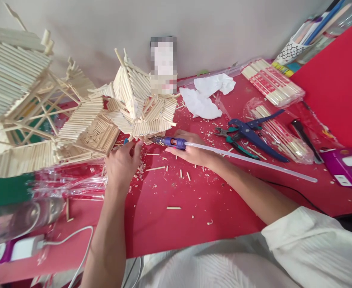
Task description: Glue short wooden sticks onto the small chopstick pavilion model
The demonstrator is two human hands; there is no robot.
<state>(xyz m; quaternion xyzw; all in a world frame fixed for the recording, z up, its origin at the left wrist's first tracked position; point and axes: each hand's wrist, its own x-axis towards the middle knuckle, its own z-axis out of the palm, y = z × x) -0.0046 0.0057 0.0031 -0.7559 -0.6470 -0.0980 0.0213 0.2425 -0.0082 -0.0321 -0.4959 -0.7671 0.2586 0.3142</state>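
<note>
My right hand (195, 154) is wrapped round a blue hot glue gun (177, 143), with a long clear glue stick (250, 159) poking out of its back. The gun's nozzle points left, close under the lower roof edge of a small pavilion (142, 108) built of wooden sticks. At that same edge my left hand (123, 158) is closed, thumb and fingers drawn together. What it grips is hidden beneath the model; a bit of blue shows beside the fingertips. A hexagonal stick-built piece (99, 134) adjoins the pavilion on the left.
A larger stick structure (16, 80) rises at far left. Right of my hands lie pliers (238, 136), a blue cutter (255, 138), packs of chopsticks (273, 82) and crumpled tissue (201, 104). Wood scraps litter the red tabletop (154, 228). A white cable (70, 232) runs at lower left.
</note>
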